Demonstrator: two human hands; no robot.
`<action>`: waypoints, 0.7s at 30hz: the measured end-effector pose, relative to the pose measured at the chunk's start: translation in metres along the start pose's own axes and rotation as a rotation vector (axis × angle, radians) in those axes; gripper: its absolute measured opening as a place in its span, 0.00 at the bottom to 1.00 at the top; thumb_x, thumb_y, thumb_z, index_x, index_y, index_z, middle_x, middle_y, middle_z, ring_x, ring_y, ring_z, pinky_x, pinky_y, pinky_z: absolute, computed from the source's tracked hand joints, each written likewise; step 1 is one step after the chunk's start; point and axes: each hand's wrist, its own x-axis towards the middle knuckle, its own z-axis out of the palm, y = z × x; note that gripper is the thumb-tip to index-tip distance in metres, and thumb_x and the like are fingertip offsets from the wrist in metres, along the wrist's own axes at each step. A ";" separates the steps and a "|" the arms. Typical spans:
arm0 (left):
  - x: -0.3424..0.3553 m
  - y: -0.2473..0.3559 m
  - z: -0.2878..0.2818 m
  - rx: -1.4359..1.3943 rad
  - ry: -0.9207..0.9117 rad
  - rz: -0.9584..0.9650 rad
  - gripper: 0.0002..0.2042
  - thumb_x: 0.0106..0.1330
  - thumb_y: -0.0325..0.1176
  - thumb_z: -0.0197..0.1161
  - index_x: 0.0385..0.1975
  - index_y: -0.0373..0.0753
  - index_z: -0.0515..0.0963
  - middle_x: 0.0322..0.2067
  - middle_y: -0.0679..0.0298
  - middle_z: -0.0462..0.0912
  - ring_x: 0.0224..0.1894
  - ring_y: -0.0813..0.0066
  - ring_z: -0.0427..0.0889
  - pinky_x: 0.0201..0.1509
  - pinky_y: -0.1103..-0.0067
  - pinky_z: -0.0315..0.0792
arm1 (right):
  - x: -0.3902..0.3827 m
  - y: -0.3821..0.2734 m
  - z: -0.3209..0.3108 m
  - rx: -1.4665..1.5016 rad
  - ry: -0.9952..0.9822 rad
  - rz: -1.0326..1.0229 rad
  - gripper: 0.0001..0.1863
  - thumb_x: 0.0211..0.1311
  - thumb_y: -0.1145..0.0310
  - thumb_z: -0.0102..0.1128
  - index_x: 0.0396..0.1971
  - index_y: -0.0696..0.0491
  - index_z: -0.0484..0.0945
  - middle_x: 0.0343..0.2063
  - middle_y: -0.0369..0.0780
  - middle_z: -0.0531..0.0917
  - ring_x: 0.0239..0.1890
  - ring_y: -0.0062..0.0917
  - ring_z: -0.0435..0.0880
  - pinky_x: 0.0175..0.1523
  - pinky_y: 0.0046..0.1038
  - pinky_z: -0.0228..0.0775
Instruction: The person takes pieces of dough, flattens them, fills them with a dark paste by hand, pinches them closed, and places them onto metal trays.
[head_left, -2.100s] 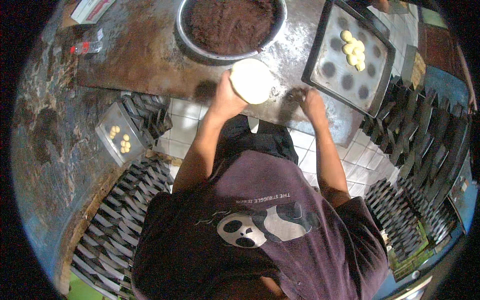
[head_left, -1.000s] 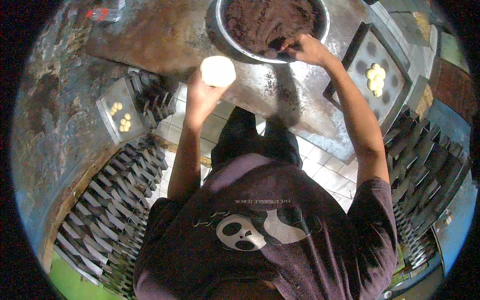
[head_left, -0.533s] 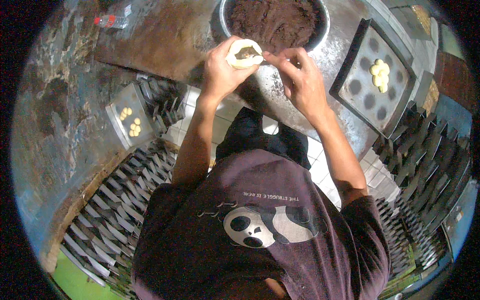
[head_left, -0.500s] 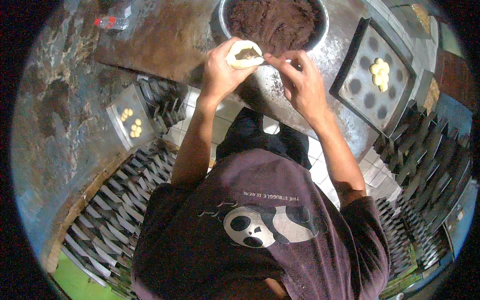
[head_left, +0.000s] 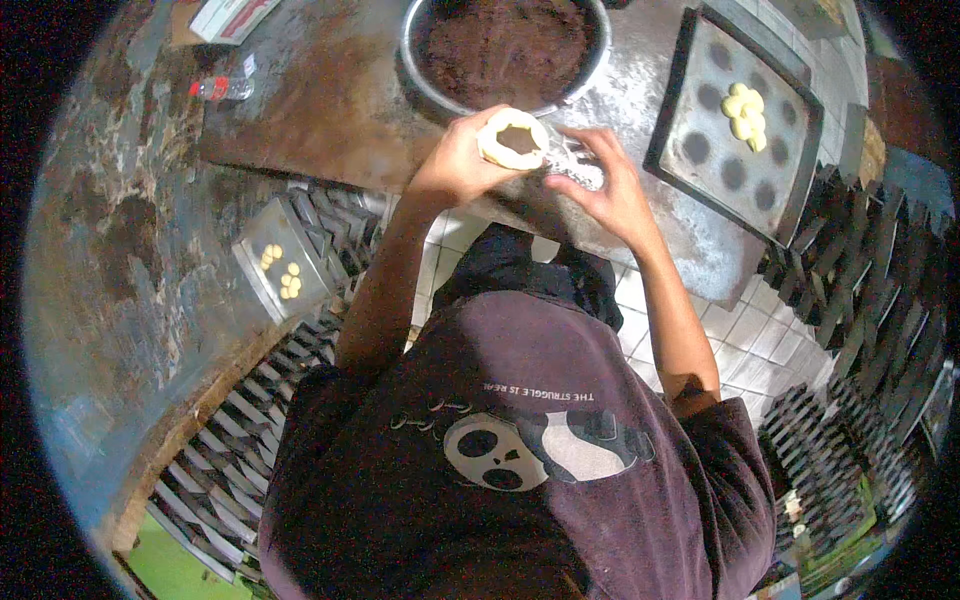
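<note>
My left hand [head_left: 450, 165] is wrapped round a pale dough round [head_left: 493, 152], its rim raised and gathered around brown filling in the centre. Just right of the dough, my right hand [head_left: 610, 185] has thumb and fingers apart, with nothing visible between them. Beyond both hands stands a large metal bowl [head_left: 604, 55] full of dark brown, crumbly filling [head_left: 500, 50].
The dark metal worktable [head_left: 300, 130] carries a plastic bottle [head_left: 225, 88], a carton [head_left: 225, 18] and, at right, a tray [head_left: 700, 180] with pale dough pieces [head_left: 743, 115]. A smaller tray [head_left: 260, 300] with dough balls sits lower left. Stacked trays [head_left: 840, 290] flank me.
My right hand went into the bowl, returned beside the dough and has since spread its fingers. The dough, earlier a plain disc, now cups brown filling with its edge raised.
</note>
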 end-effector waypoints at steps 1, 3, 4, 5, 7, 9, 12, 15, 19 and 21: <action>0.004 0.004 0.008 0.000 -0.062 -0.044 0.20 0.56 0.32 0.80 0.46 0.36 0.82 0.44 0.63 0.88 0.48 0.76 0.84 0.56 0.76 0.77 | 0.009 -0.032 -0.010 0.050 -0.011 -0.052 0.31 0.50 0.57 0.82 0.54 0.52 0.83 0.52 0.45 0.80 0.55 0.41 0.82 0.61 0.38 0.75; 0.008 0.023 0.021 -0.023 -0.149 -0.043 0.20 0.56 0.33 0.80 0.47 0.36 0.82 0.44 0.64 0.88 0.47 0.77 0.84 0.56 0.76 0.77 | 0.012 -0.062 -0.030 0.083 -0.036 -0.122 0.32 0.48 0.57 0.83 0.54 0.52 0.83 0.52 0.43 0.80 0.55 0.38 0.82 0.61 0.36 0.75; 0.012 0.031 0.025 -0.031 -0.193 -0.042 0.21 0.56 0.33 0.80 0.48 0.36 0.82 0.44 0.64 0.88 0.47 0.78 0.84 0.55 0.76 0.78 | 0.014 -0.068 -0.040 0.066 -0.039 -0.137 0.32 0.48 0.57 0.83 0.53 0.52 0.84 0.50 0.43 0.80 0.54 0.36 0.83 0.60 0.35 0.75; 0.017 0.031 0.028 0.005 -0.234 -0.017 0.22 0.56 0.33 0.80 0.49 0.37 0.82 0.44 0.66 0.87 0.45 0.77 0.85 0.54 0.76 0.78 | 0.014 -0.069 -0.049 0.050 -0.044 -0.153 0.31 0.47 0.57 0.84 0.52 0.52 0.84 0.48 0.42 0.81 0.53 0.34 0.83 0.59 0.34 0.76; 0.021 0.045 0.037 -0.005 -0.295 0.007 0.22 0.57 0.32 0.80 0.51 0.37 0.81 0.44 0.66 0.87 0.47 0.78 0.84 0.54 0.77 0.78 | 0.007 -0.052 -0.064 0.181 -0.046 -0.078 0.27 0.49 0.59 0.83 0.49 0.53 0.86 0.44 0.41 0.83 0.50 0.30 0.84 0.56 0.31 0.76; 0.022 0.074 0.042 0.030 -0.396 -0.150 0.24 0.61 0.29 0.77 0.57 0.38 0.77 0.47 0.65 0.84 0.52 0.77 0.82 0.56 0.79 0.77 | 0.000 -0.034 -0.077 0.317 -0.010 -0.050 0.18 0.54 0.63 0.80 0.43 0.56 0.87 0.37 0.38 0.85 0.44 0.23 0.85 0.51 0.26 0.76; 0.017 0.079 0.071 -0.395 -0.236 -0.146 0.28 0.63 0.26 0.74 0.63 0.39 0.72 0.50 0.64 0.81 0.55 0.75 0.81 0.56 0.79 0.76 | -0.014 -0.030 -0.096 0.548 -0.014 0.106 0.14 0.59 0.66 0.77 0.41 0.57 0.86 0.40 0.37 0.85 0.42 0.21 0.85 0.50 0.25 0.76; 0.019 0.091 0.102 -0.522 -0.126 -0.046 0.20 0.71 0.30 0.67 0.60 0.35 0.72 0.50 0.63 0.82 0.54 0.78 0.80 0.55 0.76 0.76 | -0.028 -0.040 -0.123 0.770 -0.053 0.285 0.18 0.64 0.67 0.74 0.49 0.59 0.82 0.45 0.38 0.84 0.42 0.25 0.86 0.55 0.30 0.79; 0.025 0.101 0.142 -0.607 -0.014 -0.054 0.16 0.72 0.29 0.60 0.57 0.32 0.74 0.47 0.63 0.82 0.51 0.77 0.81 0.56 0.78 0.74 | -0.044 -0.061 -0.154 0.313 0.062 -0.051 0.33 0.56 0.63 0.78 0.62 0.53 0.75 0.47 0.42 0.81 0.47 0.34 0.86 0.58 0.36 0.80; 0.026 0.101 0.158 -0.589 -0.021 -0.063 0.17 0.71 0.29 0.58 0.57 0.32 0.74 0.46 0.63 0.82 0.48 0.76 0.81 0.53 0.77 0.75 | -0.047 -0.066 -0.163 -0.019 0.102 -0.292 0.36 0.52 0.62 0.80 0.62 0.51 0.76 0.45 0.43 0.81 0.47 0.34 0.85 0.55 0.36 0.80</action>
